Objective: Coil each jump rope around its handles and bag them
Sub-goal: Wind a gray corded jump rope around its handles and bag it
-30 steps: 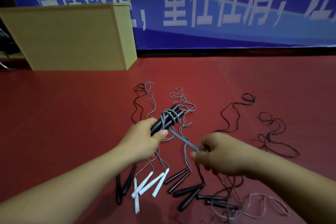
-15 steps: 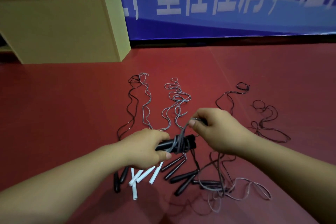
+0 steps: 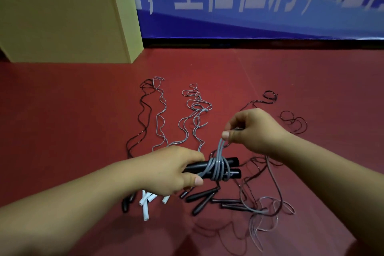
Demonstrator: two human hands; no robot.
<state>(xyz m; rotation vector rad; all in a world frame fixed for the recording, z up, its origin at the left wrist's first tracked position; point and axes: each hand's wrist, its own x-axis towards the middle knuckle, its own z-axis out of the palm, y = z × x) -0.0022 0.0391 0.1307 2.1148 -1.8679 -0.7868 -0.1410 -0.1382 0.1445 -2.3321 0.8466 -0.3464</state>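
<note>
Left hand (image 3: 174, 169) gripped the paired black handles (image 3: 233, 167) side by side, giving the grey cord (image 3: 216, 169) a firm core to coil on. Coils sat just past that grip. Right hand (image 3: 252, 129), raised above the coils, pinched the cord taut, likely mid-wrap. No bag visible.

A tan wooden box (image 3: 62, 21) stands at ten o'clock on the red floor (image 3: 62, 120), against a blue banner (image 3: 259, 21) with white characters.

Banner (image 3: 259, 16) text: big white Chinese characters on blue, tops cropped; I can read only 任 with confidence.
</note>
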